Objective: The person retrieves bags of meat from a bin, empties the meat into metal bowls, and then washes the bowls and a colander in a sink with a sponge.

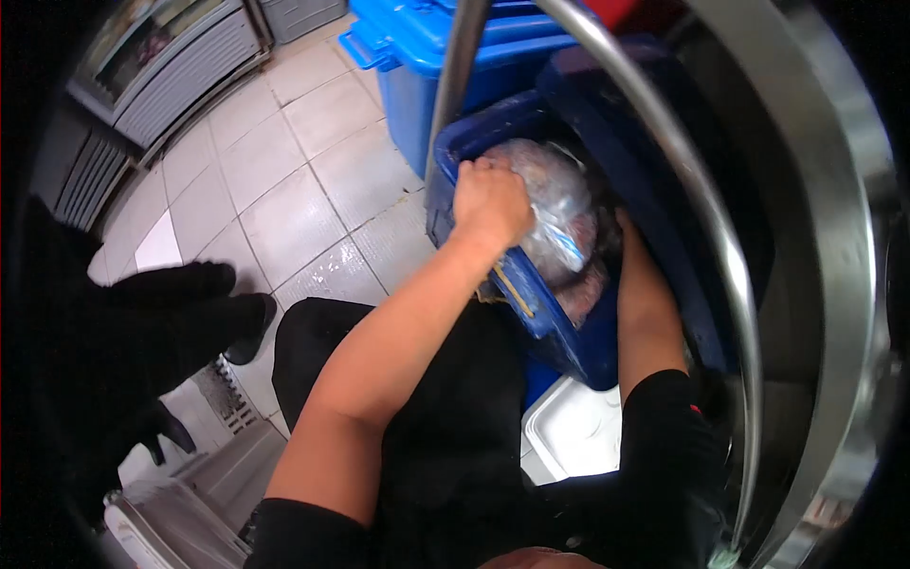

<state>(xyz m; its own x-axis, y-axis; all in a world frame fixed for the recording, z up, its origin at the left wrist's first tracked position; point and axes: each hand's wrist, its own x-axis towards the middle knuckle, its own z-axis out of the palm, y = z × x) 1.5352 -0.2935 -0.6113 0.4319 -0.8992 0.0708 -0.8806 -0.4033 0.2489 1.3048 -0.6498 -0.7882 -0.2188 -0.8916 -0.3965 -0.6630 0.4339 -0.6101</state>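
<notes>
Inside a dark blue bin (453, 142) lies a clear plastic bag (559, 223) packed with reddish, lumpy contents that look like meat. Fingers curled, my left hand (491, 201) is closed on the bag's left side, by the bin's rim. My right hand (621, 226) reaches down the bin's other side, beside the bag; most of its fingers are hidden. Below the bag, more reddish contents (583, 294) show in the bin. A dark blue lid (645, 171) stands tilted up behind my right forearm.
A brighter blue lidded bin (408, 95) stands beyond. Curved metal tubing (654, 104) arches over the right side. A white tray (573, 431) lies near my lap. Another person's dark shoes (190, 280) are on the tiled floor (294, 209), left. A grey-white plastic container (180, 512) sits at lower left.
</notes>
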